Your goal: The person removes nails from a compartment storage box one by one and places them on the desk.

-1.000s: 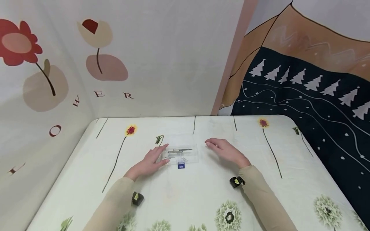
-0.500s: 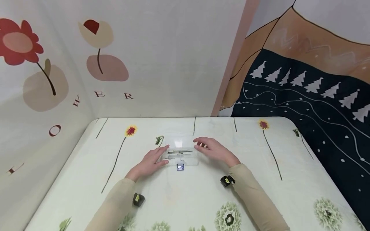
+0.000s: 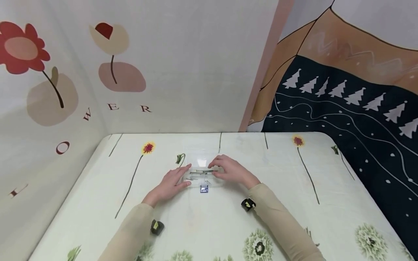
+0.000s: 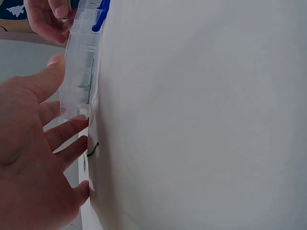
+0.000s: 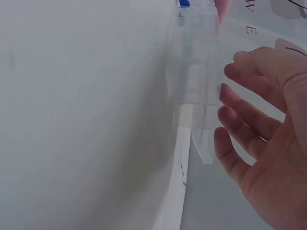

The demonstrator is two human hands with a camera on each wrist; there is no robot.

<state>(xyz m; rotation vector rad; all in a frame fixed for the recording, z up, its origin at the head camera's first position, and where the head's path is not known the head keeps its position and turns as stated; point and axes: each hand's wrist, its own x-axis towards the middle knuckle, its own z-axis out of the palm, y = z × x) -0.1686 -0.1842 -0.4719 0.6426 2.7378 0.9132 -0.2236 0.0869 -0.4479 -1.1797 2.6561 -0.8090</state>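
A shallow clear plastic box (image 3: pixel 214 183) with compartments lies on the table, its transparent lid (image 3: pixel 196 160) folded back at the far side. Several thin metal nails or screws (image 3: pixel 197 173) lie in it, and a blue latch (image 3: pixel 204 189) marks its near edge. My left hand (image 3: pixel 168 183) rests against the box's left end, fingers extended and thumb at the near corner. Over the right part of the box hovers my right hand (image 3: pixel 231 171), fingers bent loosely. The right wrist view shows its fingertips (image 5: pixel 223 115) just above the box wall, nothing between them.
A white cloth printed with flowers covers the table (image 3: pixel 196 224). Behind it hangs a pale curtain (image 3: pixel 189 72), with a dark tree-patterned cloth (image 3: pixel 326 101) at the right. Each wrist carries a small black device (image 3: pixel 248 204).
My right hand has moved left from beside the box to over its right part, its fingers bending more. The left hand has stayed at the box's left end.
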